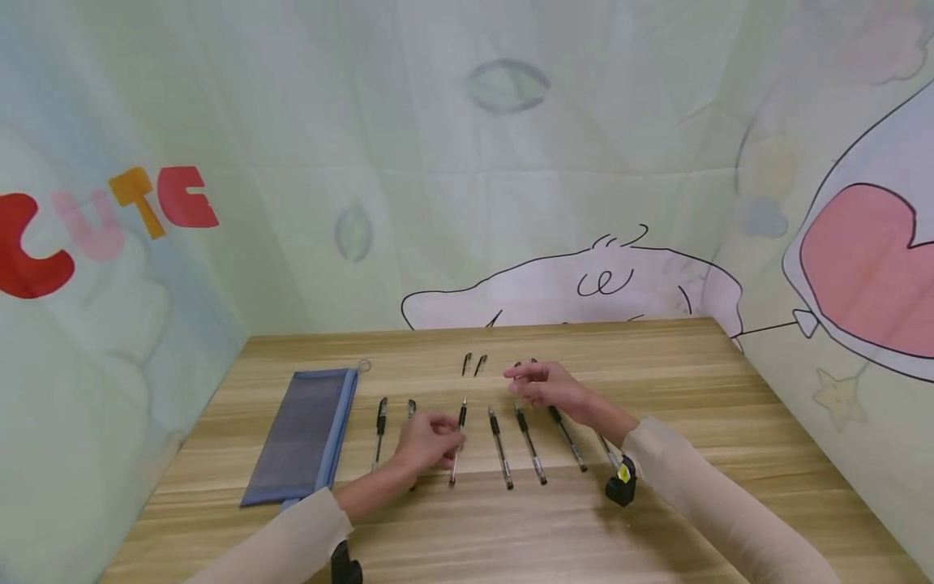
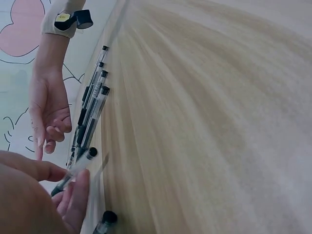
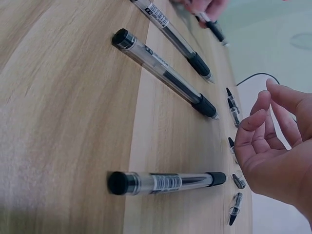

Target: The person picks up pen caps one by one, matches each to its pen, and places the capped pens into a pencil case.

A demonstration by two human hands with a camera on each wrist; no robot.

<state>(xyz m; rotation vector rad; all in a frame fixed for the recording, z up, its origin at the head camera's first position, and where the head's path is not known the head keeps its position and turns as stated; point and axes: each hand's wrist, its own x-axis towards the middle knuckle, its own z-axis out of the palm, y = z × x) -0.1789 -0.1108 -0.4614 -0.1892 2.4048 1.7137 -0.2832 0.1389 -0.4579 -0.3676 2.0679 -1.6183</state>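
My left hand (image 1: 425,443) pinches a clear-barrelled gel pen (image 1: 462,417) with a black grip between thumb and fingers. In the left wrist view this pen (image 2: 82,163) is tilted, its black end up and a shadow on the wood beside it. My right hand (image 1: 549,384) hovers near the small black pen caps, fingers loosely bent and nothing between them in the right wrist view. Uncapped pens (image 1: 500,448) lie in a row below it. Left of the held pen are two capped pens, one (image 1: 381,418) in plain sight and one (image 1: 412,405) partly hidden by my left hand.
A blue mesh zip pouch (image 1: 299,430) with a ring lies at the table's left. Two pen caps (image 1: 481,365) lie toward the back, with others (image 3: 235,208) near my right hand. A printed cloth (image 1: 328,243) hangs around the wooden table (image 1: 693,503).
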